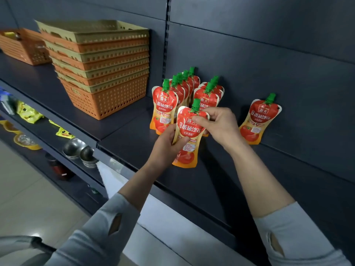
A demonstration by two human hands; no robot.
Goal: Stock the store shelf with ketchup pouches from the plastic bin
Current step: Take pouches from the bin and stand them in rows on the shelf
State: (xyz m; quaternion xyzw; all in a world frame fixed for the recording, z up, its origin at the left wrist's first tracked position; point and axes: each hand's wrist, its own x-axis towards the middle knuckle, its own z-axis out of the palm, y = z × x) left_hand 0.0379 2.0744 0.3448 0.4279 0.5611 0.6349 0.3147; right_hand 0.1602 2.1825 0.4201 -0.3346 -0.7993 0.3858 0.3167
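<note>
While both hands hold one ketchup pouch [187, 135] above the shelf [134, 131], the placing step is in hand. The left hand [167, 148] grips its lower side, and the right hand [219, 125] pinches near the cap. Its long axis is almost upright, cap up and tilted slightly right. Next I would stand it in front of the row [206, 96] just behind the fingers.

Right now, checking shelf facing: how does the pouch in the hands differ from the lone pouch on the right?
The held pouch is gripped by the left hand and right hand; the lone pouch stands untouched. The held pouch is before the rows; the lone pouch leans on the back panel, apart from them. Both have red tomato print, green caps.
</note>
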